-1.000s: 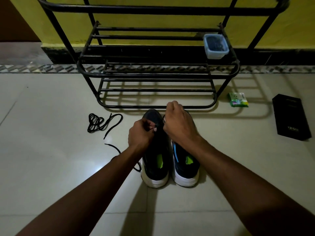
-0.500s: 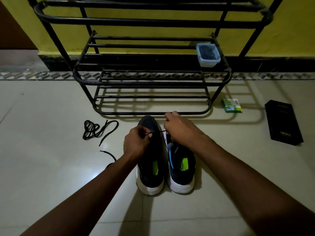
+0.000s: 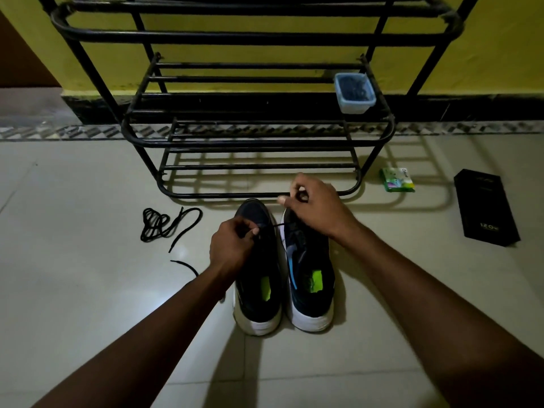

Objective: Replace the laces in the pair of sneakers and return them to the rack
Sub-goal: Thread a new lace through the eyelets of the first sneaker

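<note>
Black sneakers (image 3: 259, 304) side by side, toes toward rack (image 3: 259, 141); left grip (image 3: 232, 245), right grip (image 3: 318, 207) pinching lace (image 3: 276, 225).

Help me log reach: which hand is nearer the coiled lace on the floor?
Left. The left hand is just right of the coiled lace; the right hand, farther right.

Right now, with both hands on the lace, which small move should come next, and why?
Probably the right hand should pull the lace through: a short stretch runs from the left hand, pinching it over the left sneaker, to the right hand's pinch.
</note>
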The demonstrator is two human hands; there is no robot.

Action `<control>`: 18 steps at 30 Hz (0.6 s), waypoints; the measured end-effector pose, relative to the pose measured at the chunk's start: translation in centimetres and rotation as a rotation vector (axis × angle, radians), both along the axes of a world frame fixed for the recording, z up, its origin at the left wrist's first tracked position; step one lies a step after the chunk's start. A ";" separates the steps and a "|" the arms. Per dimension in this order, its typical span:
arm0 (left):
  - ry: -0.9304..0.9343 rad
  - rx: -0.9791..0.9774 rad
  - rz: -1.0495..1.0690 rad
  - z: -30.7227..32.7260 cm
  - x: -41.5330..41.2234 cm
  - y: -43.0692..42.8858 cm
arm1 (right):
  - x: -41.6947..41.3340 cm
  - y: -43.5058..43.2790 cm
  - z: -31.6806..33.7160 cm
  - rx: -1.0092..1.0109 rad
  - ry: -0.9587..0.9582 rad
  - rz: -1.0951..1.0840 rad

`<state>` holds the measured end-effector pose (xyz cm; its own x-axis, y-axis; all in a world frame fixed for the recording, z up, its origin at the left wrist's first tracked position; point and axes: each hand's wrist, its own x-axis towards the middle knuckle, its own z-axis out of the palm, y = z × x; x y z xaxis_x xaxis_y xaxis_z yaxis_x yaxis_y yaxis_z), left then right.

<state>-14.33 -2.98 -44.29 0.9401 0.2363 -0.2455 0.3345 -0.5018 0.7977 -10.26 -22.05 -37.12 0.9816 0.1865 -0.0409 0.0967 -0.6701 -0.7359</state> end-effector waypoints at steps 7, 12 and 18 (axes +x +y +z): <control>0.006 0.012 -0.008 0.3 -0.1 -0.1 | 0.1 -2.5 3.0 -0.838 -0.069 0.185; -0.011 -0.008 -0.028 0.2 -0.2 0.0 | -1.0 -4.6 2.2 -0.859 -0.134 0.063; -0.026 -0.282 -0.028 1.1 -0.2 1.5 | -2.1 -5.6 1.1 -0.581 -0.017 0.003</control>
